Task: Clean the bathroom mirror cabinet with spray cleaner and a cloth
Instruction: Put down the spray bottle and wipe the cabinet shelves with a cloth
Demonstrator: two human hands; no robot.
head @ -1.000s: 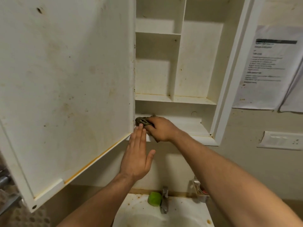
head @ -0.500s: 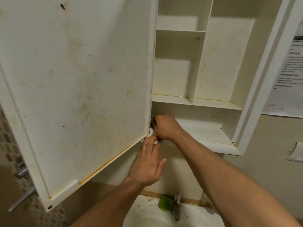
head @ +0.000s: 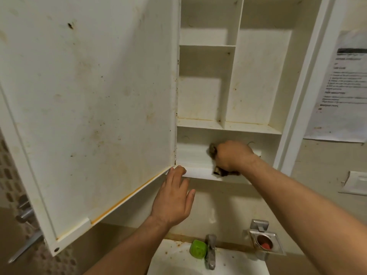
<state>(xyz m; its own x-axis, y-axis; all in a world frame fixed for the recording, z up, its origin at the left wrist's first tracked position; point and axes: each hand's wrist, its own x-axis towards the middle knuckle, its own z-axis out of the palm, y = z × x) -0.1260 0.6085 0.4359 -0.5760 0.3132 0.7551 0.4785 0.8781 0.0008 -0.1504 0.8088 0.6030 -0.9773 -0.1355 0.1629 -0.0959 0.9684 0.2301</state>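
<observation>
The white mirror cabinet [head: 258, 76] hangs on the wall with its stained door [head: 89, 106] swung open to the left. My right hand [head: 232, 155] grips a dark, crumpled cloth [head: 212, 149] and presses it on the bottom shelf, about midway along it. Part of the cloth hangs over the shelf's front lip below the hand. My left hand [head: 174, 197] reaches up with fingers straight, their tips touching the shelf's front edge at the door's lower corner. No spray cleaner is in view.
Below is a white sink [head: 178, 261] with a metal tap [head: 211, 253] and a green soap bar [head: 198, 249]. A metal holder [head: 264, 243] sits right of the tap. Paper sheets [head: 341, 86] and a switch plate [head: 355, 182] are on the right wall. A door handle [head: 25, 215] shows at left.
My right hand has slid the cloth rightward along the bottom shelf, from its left corner to the middle. The left hand stays at the shelf's front edge.
</observation>
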